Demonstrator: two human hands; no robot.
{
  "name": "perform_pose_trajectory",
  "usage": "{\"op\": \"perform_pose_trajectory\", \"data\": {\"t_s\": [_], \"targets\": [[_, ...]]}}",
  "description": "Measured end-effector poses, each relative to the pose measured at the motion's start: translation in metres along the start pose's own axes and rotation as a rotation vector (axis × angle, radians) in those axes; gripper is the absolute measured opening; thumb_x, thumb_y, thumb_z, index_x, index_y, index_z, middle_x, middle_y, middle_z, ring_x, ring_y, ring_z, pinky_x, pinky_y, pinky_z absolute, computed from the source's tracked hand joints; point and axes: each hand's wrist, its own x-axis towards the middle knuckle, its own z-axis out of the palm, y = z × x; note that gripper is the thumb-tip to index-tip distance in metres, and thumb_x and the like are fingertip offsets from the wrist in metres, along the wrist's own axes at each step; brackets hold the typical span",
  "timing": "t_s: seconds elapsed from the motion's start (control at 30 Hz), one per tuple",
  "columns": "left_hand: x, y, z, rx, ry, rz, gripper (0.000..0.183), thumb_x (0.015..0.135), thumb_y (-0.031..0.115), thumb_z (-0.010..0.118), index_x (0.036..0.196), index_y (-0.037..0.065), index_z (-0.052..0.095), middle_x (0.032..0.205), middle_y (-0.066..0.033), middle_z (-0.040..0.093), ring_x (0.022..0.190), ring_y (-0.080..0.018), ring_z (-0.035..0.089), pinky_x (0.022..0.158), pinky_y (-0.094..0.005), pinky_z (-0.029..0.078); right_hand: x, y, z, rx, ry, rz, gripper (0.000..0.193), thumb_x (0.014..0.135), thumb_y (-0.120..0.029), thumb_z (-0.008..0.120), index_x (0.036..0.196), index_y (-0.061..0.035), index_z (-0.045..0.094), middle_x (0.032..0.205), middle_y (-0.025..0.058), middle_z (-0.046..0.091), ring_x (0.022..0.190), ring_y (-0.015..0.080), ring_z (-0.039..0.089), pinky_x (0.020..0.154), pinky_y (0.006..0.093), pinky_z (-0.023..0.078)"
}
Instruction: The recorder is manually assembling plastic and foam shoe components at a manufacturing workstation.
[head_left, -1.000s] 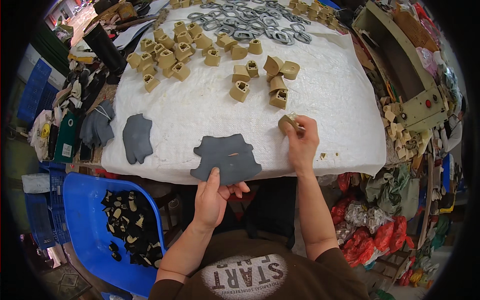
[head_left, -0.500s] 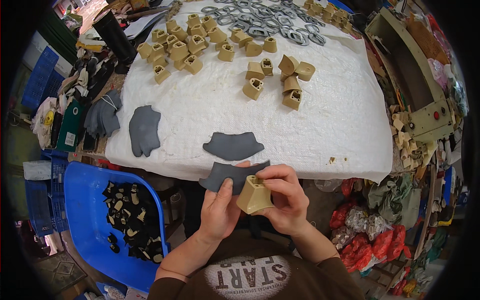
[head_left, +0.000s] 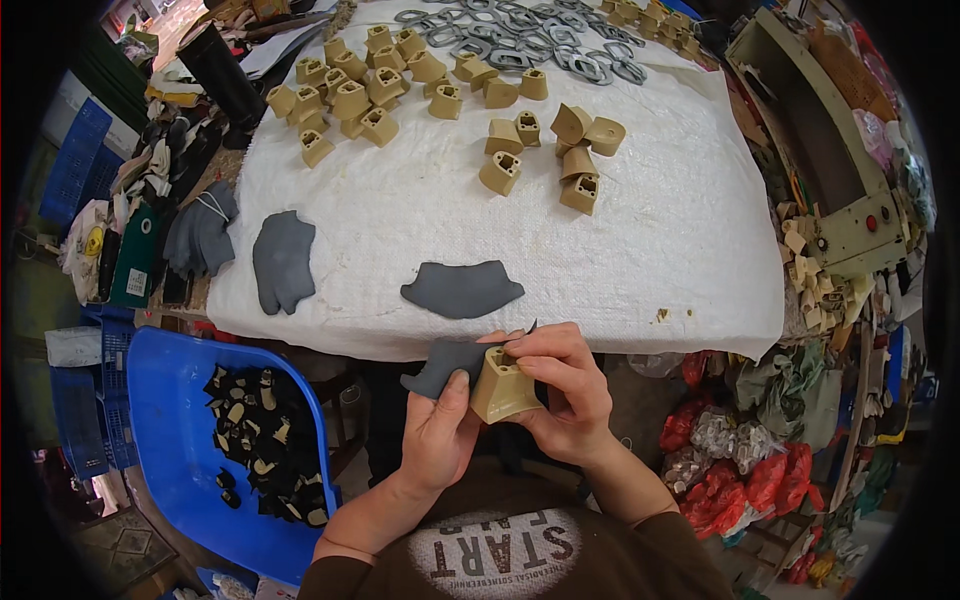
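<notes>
A tan shoe heel (head_left: 503, 390) is gripped in my right hand (head_left: 570, 390), its hollow, holed end turned up. My left hand (head_left: 437, 440) pinches a dark grey cover piece (head_left: 441, 364) under its thumb. The cover lies against the heel's left side and runs behind it, and one tip shows above my right fingers. Another grey cover piece (head_left: 463, 290) lies flat on the table just beyond my hands. Farther left lie a small stack of cover pieces (head_left: 284, 262) and a bundle tied with string (head_left: 202, 230).
The table has a white woven sheet (head_left: 620, 290). Many tan heels (head_left: 350, 100) and grey ring-like parts (head_left: 585, 65) spread over its far side. A blue tub (head_left: 165, 430) of black pieces stands at left. A beige machine (head_left: 860, 230) and red plastic bags (head_left: 720, 500) are at right.
The heel has come up against the grey cover, which now wraps closer behind it. Both hands have drawn slightly nearer each other. The table things appear slightly shifted with the view.
</notes>
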Motion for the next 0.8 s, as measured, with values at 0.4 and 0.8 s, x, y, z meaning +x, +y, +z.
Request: {"op": "perform_pose_trajectory", "data": {"t_s": [0.4,0.8], "targets": [[-0.001,0.011,-0.003,0.541,0.079,0.052,0.040,0.097,0.017,0.034,0.125,-0.008,0.046,0.112,-0.0132,0.059,0.103,-0.0143,0.053,0.089,-0.0256,0.042,0.003,0.002,-0.010,-0.228,-0.003,-0.024,0.052,0.055,-0.007,0.079,0.102,-0.0077,0.057,0.104,0.0073,0.059,0.086,0.0240,0.051,0.074,0.0363,0.039],[0.000,0.004,0.004,1.049,0.026,0.034,0.040,0.097,0.019,0.037,0.129,-0.005,0.044,0.075,-0.0098,0.059,0.061,-0.0106,0.049,0.059,-0.0237,0.043,0.013,-0.019,-0.013,-0.716,-0.320,0.124,0.040,0.057,-0.011,0.075,0.093,-0.0079,0.059,0.087,0.0011,0.054,0.081,0.0212,0.049,0.080,0.0413,0.026]]}}
